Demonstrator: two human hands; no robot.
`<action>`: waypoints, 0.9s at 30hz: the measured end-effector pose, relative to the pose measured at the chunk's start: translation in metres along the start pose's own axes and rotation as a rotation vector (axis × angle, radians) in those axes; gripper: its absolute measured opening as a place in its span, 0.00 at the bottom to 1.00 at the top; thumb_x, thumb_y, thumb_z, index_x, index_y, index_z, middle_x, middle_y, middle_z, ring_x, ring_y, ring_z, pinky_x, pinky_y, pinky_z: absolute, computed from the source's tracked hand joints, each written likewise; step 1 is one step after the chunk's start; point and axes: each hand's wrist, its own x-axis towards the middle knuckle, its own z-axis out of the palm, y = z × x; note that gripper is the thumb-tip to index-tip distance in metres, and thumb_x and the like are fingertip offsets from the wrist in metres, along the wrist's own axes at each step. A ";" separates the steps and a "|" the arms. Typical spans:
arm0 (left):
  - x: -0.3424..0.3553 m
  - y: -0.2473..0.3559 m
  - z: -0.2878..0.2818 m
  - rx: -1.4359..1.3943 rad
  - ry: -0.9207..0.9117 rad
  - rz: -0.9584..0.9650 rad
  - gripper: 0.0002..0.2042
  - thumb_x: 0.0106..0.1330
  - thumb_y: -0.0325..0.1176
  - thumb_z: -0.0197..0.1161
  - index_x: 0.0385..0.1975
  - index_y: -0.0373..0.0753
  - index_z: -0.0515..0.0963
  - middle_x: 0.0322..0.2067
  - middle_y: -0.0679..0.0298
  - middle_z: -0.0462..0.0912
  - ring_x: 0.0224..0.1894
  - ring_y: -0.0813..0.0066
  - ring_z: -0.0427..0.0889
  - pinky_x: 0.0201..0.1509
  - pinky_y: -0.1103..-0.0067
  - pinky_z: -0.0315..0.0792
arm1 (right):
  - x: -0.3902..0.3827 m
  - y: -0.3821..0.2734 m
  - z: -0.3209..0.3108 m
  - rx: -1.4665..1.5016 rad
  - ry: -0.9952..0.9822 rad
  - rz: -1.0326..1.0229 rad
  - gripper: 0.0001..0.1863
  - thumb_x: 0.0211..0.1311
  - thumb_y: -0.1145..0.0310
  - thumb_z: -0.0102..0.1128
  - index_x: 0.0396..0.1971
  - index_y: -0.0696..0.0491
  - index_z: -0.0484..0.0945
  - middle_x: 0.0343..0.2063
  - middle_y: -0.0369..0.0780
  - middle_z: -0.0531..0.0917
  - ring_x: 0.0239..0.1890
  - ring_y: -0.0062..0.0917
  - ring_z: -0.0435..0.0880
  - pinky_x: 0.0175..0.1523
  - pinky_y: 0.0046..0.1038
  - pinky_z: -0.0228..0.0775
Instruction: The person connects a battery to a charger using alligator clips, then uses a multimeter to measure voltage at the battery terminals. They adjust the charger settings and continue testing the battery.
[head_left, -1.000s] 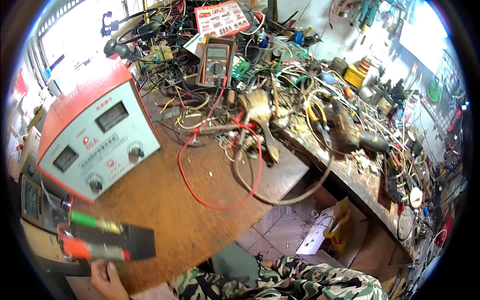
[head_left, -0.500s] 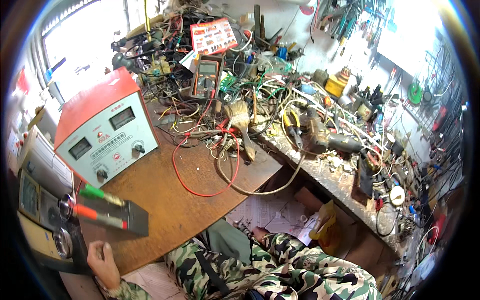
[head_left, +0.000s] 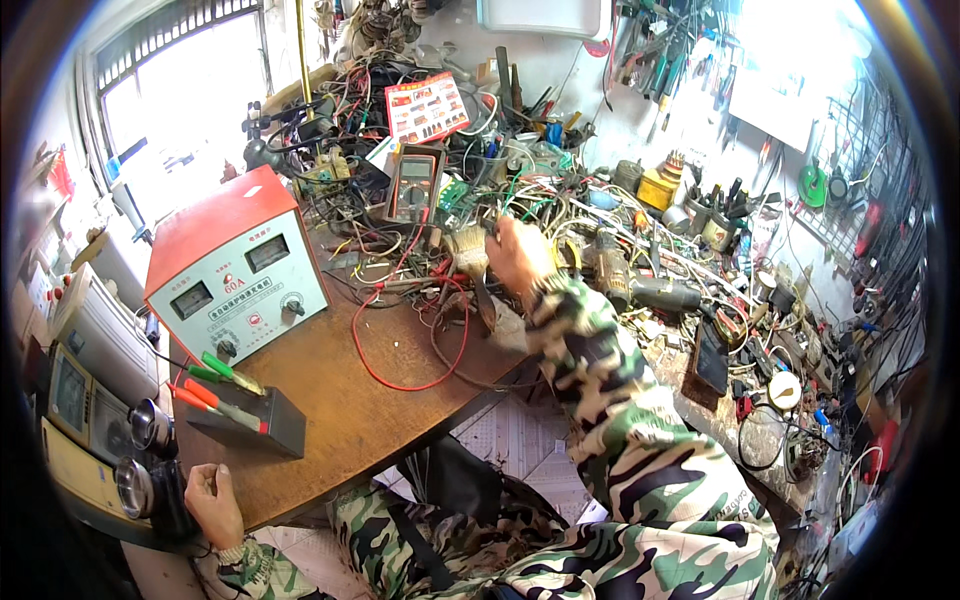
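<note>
Curling loosely at the near left edge of the desk, the left hand is staying half closed, thumb near the fingers, seemingly holding nothing; can't tell whether it is touching the edge. Just left of it, two shiny metal cups are standing by the yellow-cased meter. A bit farther in, a black block is supporting a red-handled clamp and a green-handled clamp. The red-and-white charger box is standing behind them. Mid-desk, a red cable is looping over bare wood.

Beyond the loop, the right hand is hovering over or in the clutter, palm down, fingers bent and mostly closed. Something dark is showing at its fingertips; can't tell if it is gripped. The brush is lying right beside it, bristles to its left. Step is looking like a reach into this pile; next move is probably calling for fingers clear of tangled wires. Farther back, the multimeter is leaning, with a red-and-white leaflet lying behind.
</note>
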 end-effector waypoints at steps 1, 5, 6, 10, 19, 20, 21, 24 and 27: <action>-0.001 0.001 -0.002 0.017 0.008 -0.013 0.06 0.65 0.26 0.62 0.30 0.29 0.75 0.25 0.66 0.76 0.28 0.82 0.71 0.33 0.80 0.69 | 0.020 0.008 0.016 -0.040 -0.040 0.017 0.16 0.59 0.58 0.62 0.36 0.58 0.78 0.33 0.55 0.84 0.40 0.52 0.83 0.46 0.47 0.75; -0.004 -0.008 -0.005 0.055 0.046 -0.029 0.06 0.64 0.25 0.62 0.31 0.28 0.75 0.25 0.63 0.76 0.28 0.80 0.72 0.34 0.79 0.69 | 0.055 0.026 0.053 -0.046 -0.137 0.151 0.18 0.50 0.62 0.65 0.38 0.57 0.79 0.39 0.55 0.84 0.45 0.50 0.84 0.51 0.45 0.76; -0.008 -0.005 -0.013 0.071 0.076 -0.022 0.06 0.64 0.25 0.62 0.31 0.28 0.75 0.25 0.63 0.76 0.28 0.79 0.72 0.34 0.78 0.69 | 0.056 0.011 0.064 0.017 -0.151 0.238 0.17 0.48 0.67 0.65 0.39 0.57 0.79 0.41 0.53 0.84 0.47 0.48 0.84 0.52 0.44 0.77; -0.009 0.009 -0.004 0.018 0.080 0.006 0.05 0.64 0.24 0.62 0.32 0.29 0.76 0.26 0.63 0.77 0.29 0.80 0.74 0.36 0.79 0.70 | 0.052 0.051 0.048 0.159 0.058 0.231 0.21 0.45 0.63 0.70 0.38 0.61 0.81 0.33 0.54 0.85 0.39 0.50 0.85 0.44 0.42 0.77; -0.054 0.073 0.030 -0.286 0.037 0.120 0.05 0.62 0.24 0.64 0.35 0.32 0.79 0.27 0.65 0.81 0.30 0.81 0.78 0.35 0.80 0.74 | -0.134 -0.065 -0.014 0.836 -0.452 -0.305 0.15 0.60 0.75 0.66 0.46 0.63 0.78 0.27 0.41 0.83 0.27 0.18 0.78 0.32 0.24 0.72; -0.058 0.091 0.047 -0.349 -0.061 0.135 0.06 0.61 0.24 0.65 0.36 0.32 0.80 0.28 0.65 0.82 0.29 0.81 0.80 0.34 0.80 0.74 | -0.152 -0.067 -0.021 0.820 -0.524 -0.326 0.15 0.60 0.75 0.67 0.46 0.62 0.78 0.27 0.41 0.83 0.26 0.18 0.78 0.32 0.24 0.71; -0.062 0.102 0.057 -0.314 -0.102 0.191 0.09 0.60 0.25 0.67 0.40 0.31 0.80 0.29 0.63 0.84 0.31 0.80 0.82 0.35 0.81 0.75 | -0.165 -0.076 -0.024 0.885 -0.701 -0.218 0.15 0.60 0.75 0.66 0.46 0.63 0.78 0.27 0.42 0.83 0.27 0.19 0.77 0.33 0.24 0.71; -0.060 0.132 0.085 -0.621 -0.326 0.078 0.22 0.61 0.29 0.71 0.53 0.28 0.73 0.32 0.59 0.83 0.35 0.84 0.82 0.38 0.85 0.74 | -0.193 -0.077 -0.022 0.841 -0.910 -0.267 0.16 0.62 0.74 0.65 0.48 0.63 0.78 0.29 0.45 0.82 0.28 0.24 0.78 0.35 0.27 0.72; -0.045 0.143 0.099 -0.833 -0.423 -0.015 0.19 0.65 0.29 0.68 0.53 0.29 0.74 0.38 0.63 0.80 0.31 0.86 0.78 0.36 0.87 0.72 | -0.205 -0.076 -0.021 0.888 -0.937 -0.348 0.16 0.63 0.72 0.65 0.49 0.62 0.78 0.29 0.46 0.81 0.27 0.30 0.79 0.35 0.28 0.72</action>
